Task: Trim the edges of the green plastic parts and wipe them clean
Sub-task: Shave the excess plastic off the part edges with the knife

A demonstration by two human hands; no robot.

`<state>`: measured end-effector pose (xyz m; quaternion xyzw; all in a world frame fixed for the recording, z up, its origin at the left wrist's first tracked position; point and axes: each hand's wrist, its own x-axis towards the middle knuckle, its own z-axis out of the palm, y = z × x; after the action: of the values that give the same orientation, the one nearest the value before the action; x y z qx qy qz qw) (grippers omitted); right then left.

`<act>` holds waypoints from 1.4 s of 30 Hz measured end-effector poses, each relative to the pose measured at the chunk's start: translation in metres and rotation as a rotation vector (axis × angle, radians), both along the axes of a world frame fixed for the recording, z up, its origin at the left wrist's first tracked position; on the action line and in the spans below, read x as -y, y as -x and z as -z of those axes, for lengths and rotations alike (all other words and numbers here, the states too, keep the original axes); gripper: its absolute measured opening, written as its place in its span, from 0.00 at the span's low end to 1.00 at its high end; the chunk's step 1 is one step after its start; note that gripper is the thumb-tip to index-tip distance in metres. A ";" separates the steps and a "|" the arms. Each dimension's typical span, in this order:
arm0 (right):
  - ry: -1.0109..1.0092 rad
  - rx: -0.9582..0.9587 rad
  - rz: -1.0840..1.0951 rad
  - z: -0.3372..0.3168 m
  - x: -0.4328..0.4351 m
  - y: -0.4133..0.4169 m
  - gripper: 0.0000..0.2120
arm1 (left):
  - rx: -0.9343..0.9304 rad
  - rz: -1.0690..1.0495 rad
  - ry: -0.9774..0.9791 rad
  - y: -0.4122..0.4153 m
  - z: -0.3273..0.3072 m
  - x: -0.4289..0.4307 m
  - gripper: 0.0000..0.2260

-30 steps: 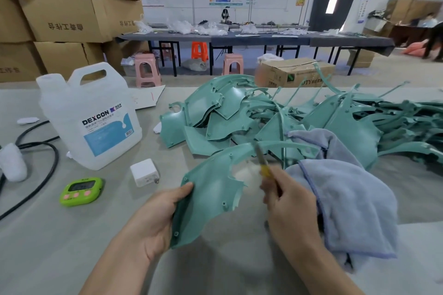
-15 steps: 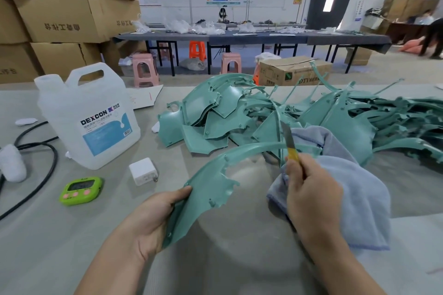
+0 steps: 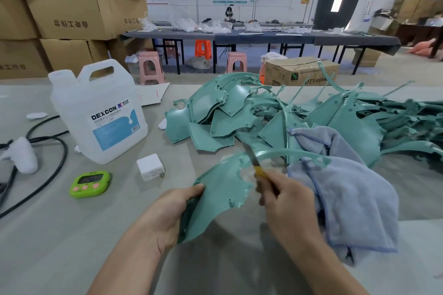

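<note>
The green part (image 3: 223, 199) is being held up to the right of the white jug (image 3: 96, 115), with its long curve pointing away to the far right. The left hand (image 3: 165, 218) is curling its fingers round the wide near end, and the right hand (image 3: 287, 208) is gripping a knife (image 3: 253, 160) at the thin arm. I think trimming is going on now, with the wiping and the big pile (image 3: 227, 112) waiting.

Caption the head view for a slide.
Left hand holds curved green plastic part; right hand holds yellow-handled knife at its edge.

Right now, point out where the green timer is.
In the head view the green timer lies on the table's left side, in front of the DEXCON jug, between the black cable and the white charger.
</note>
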<state>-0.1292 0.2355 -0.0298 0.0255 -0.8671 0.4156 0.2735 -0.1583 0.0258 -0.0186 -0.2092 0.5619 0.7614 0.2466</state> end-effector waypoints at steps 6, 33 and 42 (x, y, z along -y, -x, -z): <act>0.102 0.153 -0.238 -0.002 0.000 -0.003 0.12 | -0.013 -0.024 -0.034 0.003 0.000 0.006 0.14; 0.343 0.375 -0.491 0.000 -0.014 0.005 0.12 | -0.035 -0.142 -0.046 0.009 0.002 0.022 0.15; 0.454 0.294 -0.458 -0.001 -0.016 0.005 0.12 | -0.066 -0.289 0.004 0.008 -0.005 0.011 0.08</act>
<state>-0.1337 0.2516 -0.0285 0.0977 -0.7544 0.6476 0.0442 -0.1667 0.0148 -0.0139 -0.2634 0.5351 0.7944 0.1152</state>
